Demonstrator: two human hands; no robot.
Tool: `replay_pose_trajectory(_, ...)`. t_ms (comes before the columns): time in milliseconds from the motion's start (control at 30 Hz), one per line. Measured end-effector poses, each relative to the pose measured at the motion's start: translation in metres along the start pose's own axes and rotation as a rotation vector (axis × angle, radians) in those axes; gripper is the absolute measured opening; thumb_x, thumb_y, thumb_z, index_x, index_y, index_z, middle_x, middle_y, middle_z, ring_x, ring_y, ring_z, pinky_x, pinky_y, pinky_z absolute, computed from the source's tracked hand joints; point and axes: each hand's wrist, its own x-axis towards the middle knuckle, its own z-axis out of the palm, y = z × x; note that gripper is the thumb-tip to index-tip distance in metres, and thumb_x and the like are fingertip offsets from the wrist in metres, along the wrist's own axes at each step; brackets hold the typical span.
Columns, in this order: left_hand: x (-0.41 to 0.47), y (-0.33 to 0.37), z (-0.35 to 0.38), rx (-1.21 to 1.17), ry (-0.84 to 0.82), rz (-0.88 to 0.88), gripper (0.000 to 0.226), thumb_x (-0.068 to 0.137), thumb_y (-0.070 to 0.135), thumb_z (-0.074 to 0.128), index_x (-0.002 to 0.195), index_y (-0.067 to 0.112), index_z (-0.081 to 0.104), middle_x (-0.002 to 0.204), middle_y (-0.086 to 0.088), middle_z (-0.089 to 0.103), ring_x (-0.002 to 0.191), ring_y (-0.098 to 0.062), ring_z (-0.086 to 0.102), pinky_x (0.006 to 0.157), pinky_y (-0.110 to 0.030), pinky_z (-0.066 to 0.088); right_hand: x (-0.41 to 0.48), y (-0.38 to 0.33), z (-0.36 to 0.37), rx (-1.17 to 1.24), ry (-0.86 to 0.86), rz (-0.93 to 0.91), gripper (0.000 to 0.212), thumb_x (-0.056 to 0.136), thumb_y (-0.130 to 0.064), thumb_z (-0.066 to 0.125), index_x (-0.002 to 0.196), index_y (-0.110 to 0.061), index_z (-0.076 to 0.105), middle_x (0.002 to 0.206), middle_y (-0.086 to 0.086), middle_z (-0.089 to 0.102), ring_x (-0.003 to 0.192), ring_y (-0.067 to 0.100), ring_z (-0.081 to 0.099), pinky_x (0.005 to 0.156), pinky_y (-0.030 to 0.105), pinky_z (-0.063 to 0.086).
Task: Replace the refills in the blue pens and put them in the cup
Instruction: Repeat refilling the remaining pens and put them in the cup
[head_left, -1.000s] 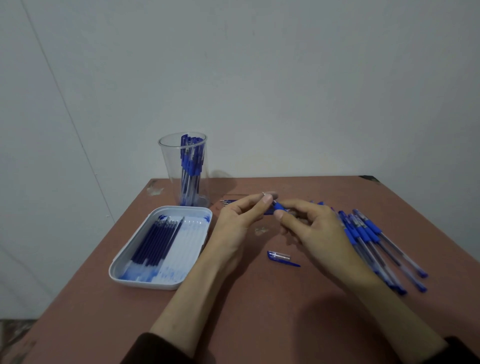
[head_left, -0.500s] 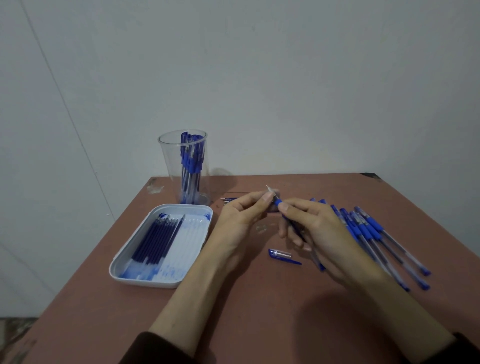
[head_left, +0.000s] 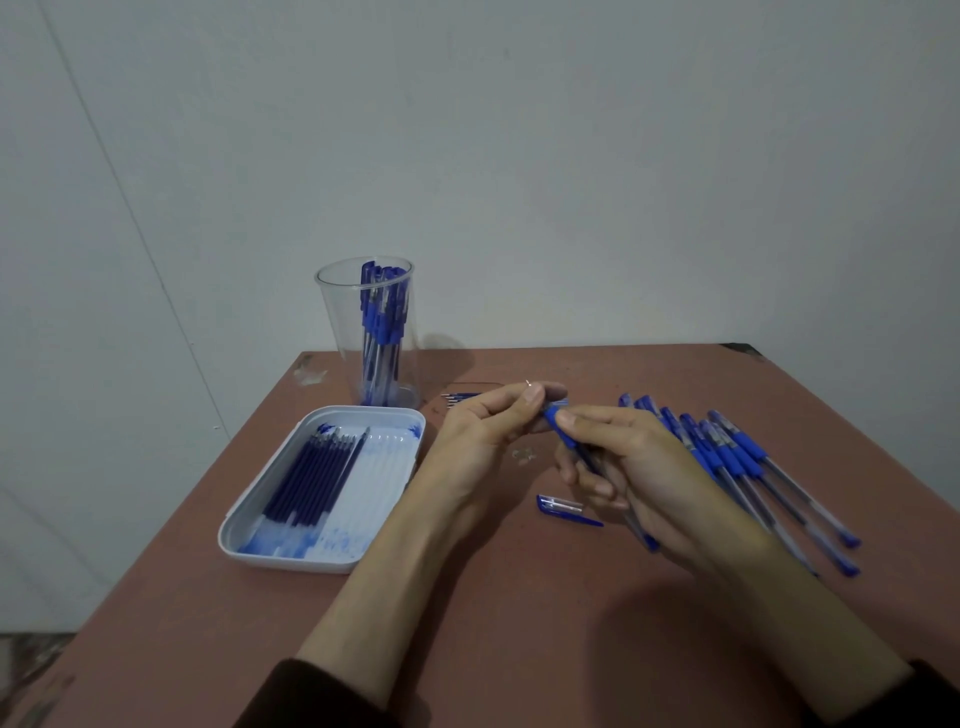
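since before, right hand (head_left: 639, 467) tilts its gripped blue-grip clear pen (head_left: 576, 447) steeper; left hand (head_left: 483, 431) pinches the metal tip (head_left: 528, 384). unscrewing step; next, pull refill out.

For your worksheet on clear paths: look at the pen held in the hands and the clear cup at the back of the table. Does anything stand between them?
Nothing visible does. The pen in the right hand lies right of the cup; only the left hand, pinching the pen's tip, and bare table lie between. The tray sits nearer, left of that line.
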Motion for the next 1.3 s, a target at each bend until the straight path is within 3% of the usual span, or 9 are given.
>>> replay_pose_trajectory(133,-0.003,0.001,0.004,0.052,-0.013,-0.014,0.016,0.089,0.013,0.060,0.101,0.008,0.069,0.087,-0.002,0.074,0.079,-0.008,0.069,0.069,-0.017,0.052,0.008,0.006,-0.007,-0.137,0.172,-0.108,0.028,0.094,-0.019,0.051,0.075,-0.021,0.072,0.051,0.005,0.053,0.037,0.011,0.032,0.042,0.024,0.018)
replay_pose_trajectory(300,-0.001,-0.004,-0.016,0.985,-0.280,-0.065,0.031,0.074,0.032,0.079,0.104,0.025,0.073,0.108,0.011,0.066,0.104,-0.003,0.060,0.098,-0.022,0.043,0.013,0.013,-0.019,-0.391,0.447,-0.253,0.014,0.092,-0.021,0.056,0.087,-0.021,0.070,0.057,-0.001,0.057,0.046,0.001,0.045,0.051,0.022,0.035)
replay_pose_trajectory(367,-0.001,-0.004,-0.018,1.131,-0.346,-0.037,0.025,0.074,0.032,0.079,0.099,0.028,0.075,0.104,0.014,0.064,0.104,-0.003,0.054,0.095,-0.018,0.040,0.012,0.012,-0.021,-0.463,0.479,-0.268,0.014,0.090,-0.022,0.057,0.093,-0.023,0.071,0.061,-0.003,0.059,0.052,-0.001,0.051,0.055,0.020,0.040)
replay_pose_trajectory(633,0.004,-0.004,-0.023,0.783,0.115,0.106,0.023,0.076,0.012,0.076,0.077,0.033,0.067,0.080,0.000,0.070,0.063,-0.014,0.063,0.070,-0.028,0.051,0.007,0.010,-0.022,-0.989,0.498,-0.392,0.018,0.083,-0.018,0.064,0.096,-0.026,0.073,0.087,-0.013,0.068,0.082,0.009,0.055,0.075,0.030,0.044)
replay_pose_trajectory(800,0.005,-0.001,-0.020,0.734,0.114,0.120,0.019,0.078,0.005,0.074,0.083,0.021,0.068,0.072,0.004,0.065,0.051,0.001,0.056,0.060,-0.014,0.045,0.005,0.013,-0.021,-1.122,0.481,-0.400,0.019,0.079,-0.018,0.065,0.092,-0.029,0.073,0.080,-0.010,0.066,0.082,0.017,0.053,0.073,0.033,0.041)
replay_pose_trajectory(933,0.005,-0.002,-0.021,0.748,0.091,0.136,0.022,0.077,0.009,0.076,0.081,0.029,0.069,0.073,0.007,0.069,0.067,-0.018,0.068,0.071,-0.029,0.056,0.004,0.012,-0.019,-1.170,0.420,-0.372,0.018,0.083,-0.024,0.062,0.095,-0.032,0.072,0.077,-0.010,0.062,0.080,0.013,0.047,0.068,0.027,0.030)
replay_pose_trajectory(1067,0.003,-0.002,-0.020,0.785,0.045,0.157,0.023,0.075,0.015,0.079,0.080,0.036,0.069,0.074,0.015,0.069,0.070,-0.010,0.063,0.071,-0.027,0.052,0.006,0.017,-0.017,-1.143,0.341,-0.404,0.022,0.083,-0.021,0.062,0.102,-0.029,0.071,0.075,-0.012,0.058,0.079,0.009,0.044,0.068,0.020,0.034)
replay_pose_trajectory(1167,0.003,-0.001,-0.018,0.711,0.069,0.158,0.024,0.072,0.012,0.080,0.079,0.032,0.069,0.075,0.009,0.070,0.068,-0.010,0.059,0.067,-0.023,0.051,0.007,0.017,-0.017,-1.041,0.359,-0.391,0.020,0.082,-0.020,0.065,0.099,-0.028,0.068,0.081,-0.013,0.056,0.077,0.001,0.048,0.069,0.004,0.033)
replay_pose_trajectory(1300,0.002,0.000,-0.016,0.624,0.090,0.134,0.022,0.069,0.006,0.081,0.075,0.023,0.068,0.071,-0.004,0.067,0.066,-0.018,0.061,0.065,-0.029,0.053,0.006,0.015,-0.016,-0.946,0.374,-0.401,0.011,0.080,-0.015,0.070,0.081,-0.026,0.066,0.076,-0.008,0.057,0.074,-0.001,0.051,0.067,0.003,0.033)
